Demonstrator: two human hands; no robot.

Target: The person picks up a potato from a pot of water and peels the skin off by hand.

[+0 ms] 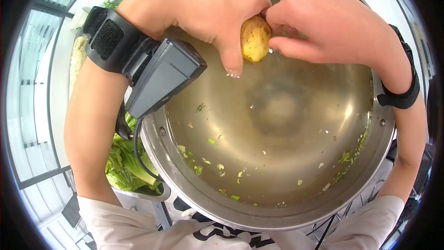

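A potato, brown on top with a pale yellow patch lower down, is held above the far part of a large steel pot. My left hand grips it from the left, thumb pointing down along its side; the other fingers are hidden. From the right, my right hand meets the potato with curled fingers and the thumb at its edge. Whatever lies inside that curl, if anything, cannot be made out. Small white bits cling near both thumbs. Murky water with floating green scraps fills part of the pot below.
Leafy green vegetables lie in a metal tray to the pot's left. A black strapped device on my left wrist overhangs the rim, with a cable trailing down. Another black strap circles my right wrist.
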